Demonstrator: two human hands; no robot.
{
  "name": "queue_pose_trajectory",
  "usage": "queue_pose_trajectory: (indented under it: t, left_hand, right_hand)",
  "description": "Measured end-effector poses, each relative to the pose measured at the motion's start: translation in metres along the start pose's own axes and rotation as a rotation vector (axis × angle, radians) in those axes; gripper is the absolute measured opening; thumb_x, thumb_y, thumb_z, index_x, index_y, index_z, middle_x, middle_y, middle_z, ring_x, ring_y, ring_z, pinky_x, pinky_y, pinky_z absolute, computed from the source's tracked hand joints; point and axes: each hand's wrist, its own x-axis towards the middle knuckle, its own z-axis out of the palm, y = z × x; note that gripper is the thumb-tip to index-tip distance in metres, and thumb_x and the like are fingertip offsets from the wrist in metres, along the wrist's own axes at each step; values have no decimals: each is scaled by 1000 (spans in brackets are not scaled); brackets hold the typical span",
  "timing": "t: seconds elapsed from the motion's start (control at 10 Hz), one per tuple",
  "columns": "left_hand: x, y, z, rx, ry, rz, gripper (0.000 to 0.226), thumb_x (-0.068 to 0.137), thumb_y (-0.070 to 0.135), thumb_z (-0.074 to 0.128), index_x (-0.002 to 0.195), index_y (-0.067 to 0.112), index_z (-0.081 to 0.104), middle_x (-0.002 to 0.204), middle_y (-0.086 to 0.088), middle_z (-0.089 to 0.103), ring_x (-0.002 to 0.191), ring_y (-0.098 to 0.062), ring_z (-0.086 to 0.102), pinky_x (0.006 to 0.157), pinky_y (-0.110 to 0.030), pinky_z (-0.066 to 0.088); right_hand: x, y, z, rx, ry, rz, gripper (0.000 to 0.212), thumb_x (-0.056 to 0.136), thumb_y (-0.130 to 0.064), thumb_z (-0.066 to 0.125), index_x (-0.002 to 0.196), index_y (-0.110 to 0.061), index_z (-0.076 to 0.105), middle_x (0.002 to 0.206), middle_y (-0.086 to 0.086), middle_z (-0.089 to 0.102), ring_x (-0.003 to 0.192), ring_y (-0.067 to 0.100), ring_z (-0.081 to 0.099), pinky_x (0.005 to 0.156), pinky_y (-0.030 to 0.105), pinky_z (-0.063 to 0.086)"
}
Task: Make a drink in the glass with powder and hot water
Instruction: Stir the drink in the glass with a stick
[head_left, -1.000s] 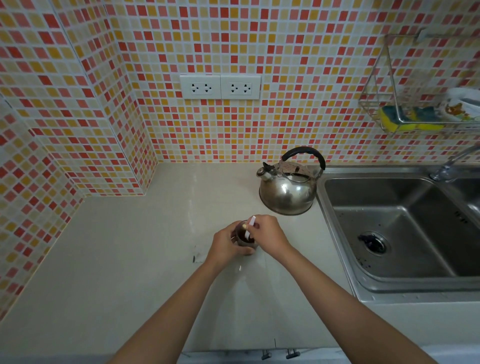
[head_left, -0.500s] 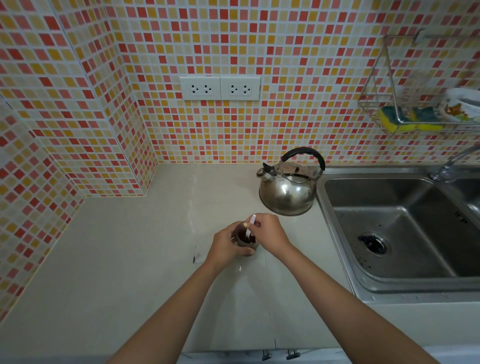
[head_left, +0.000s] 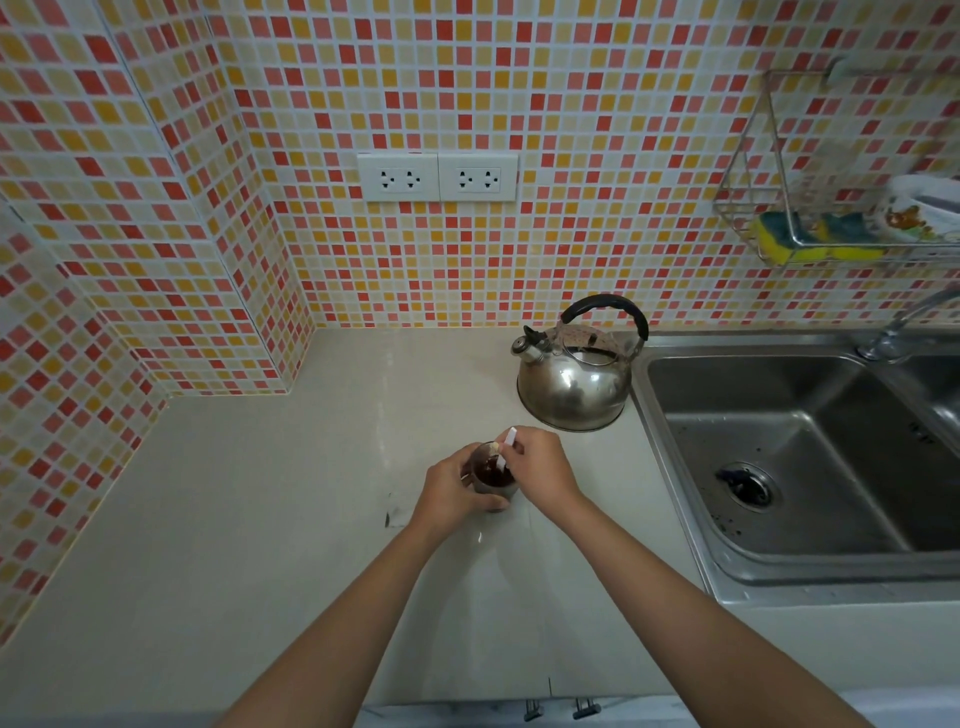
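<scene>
A small clear glass with dark brown liquid stands on the pale countertop, in front of me. My left hand wraps around the glass from the left. My right hand pinches a thin white spoon whose lower end dips into the drink. Behind and to the right sits a steel kettle with a black handle, its spout pointing left.
A steel sink fills the right side, with a tap at its back. A wire rack with sponges hangs on the tiled wall. Two sockets sit above the counter. A small torn sachet lies left of the glass.
The spoon has shifted slightly inside the glass while my right hand makes small movements. My left hand and the glass stay in place.
</scene>
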Motion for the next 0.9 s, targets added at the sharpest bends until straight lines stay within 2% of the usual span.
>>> queue_pose_trajectory:
  t: [0.1,0.2,0.3,0.4,0.5,0.6,0.7,0.8,0.9]
  left_hand:
    - [1,1,0,-2,3,-10,76,49,10,91,119,21,66,113,2,72,109,-18,65,100,-37,52]
    - [1,1,0,-8,5,-17,77,50,7,90,122,19,65,115,0,71,110,-18,65,101,-38,51]
    - [0,1,1,-6,4,-17,76,50,7,90,121,19,65,115,0,72,109,-18,66,100,-39,51]
    - [0,1,0,-6,2,-10,77,51,7,90,122,18,65,116,0,71,111,-19,65,101,-38,51]
    - [2,-1,1,0,-5,-15,77,50,8,90,122,20,65,115,1,71,111,-17,65,101,-34,51]
    - [2,-1,1,-2,-5,-31,78,50,8,91,122,20,64,114,5,71,108,-13,66,97,-24,51]
    - [0,1,0,0,-4,-34,73,47,7,91,109,37,66,105,14,72,101,-8,67,88,-12,51]
    - [4,-3,1,20,-2,-30,72,47,7,92,105,40,64,103,17,71,101,-8,66,80,-5,48]
    - [4,-3,0,42,-24,-34,82,46,7,92,121,20,62,116,3,69,112,-18,63,93,-22,51]
  right_hand:
    - [1,9,-6,5,47,62,33,92,-10,48,65,0,64,58,8,62,55,16,52,60,30,41]
    - [0,14,-5,130,73,167,40,90,-7,49,54,-7,67,58,7,69,53,14,55,57,24,43]
    - [-1,16,-3,264,115,257,20,86,-4,55,73,-3,72,74,16,73,72,29,65,65,28,48]
    - [-3,15,1,257,129,269,26,85,-6,58,109,0,69,107,18,72,100,31,67,90,35,52]
    - [-5,16,3,225,139,238,19,85,-5,56,88,4,73,84,20,72,83,32,65,73,32,49]
    - [-6,15,2,207,131,239,25,85,-4,56,68,-3,75,72,23,70,71,31,62,62,30,42]
    - [-6,15,0,203,124,226,28,85,-6,57,62,-11,74,67,20,69,64,23,57,59,27,39]
    - [-2,18,-1,193,93,237,33,81,-7,60,52,-21,67,62,13,65,62,20,54,52,24,36]
    - [0,17,-4,205,40,253,11,78,-22,71,71,-13,72,68,6,66,68,22,58,52,24,40]
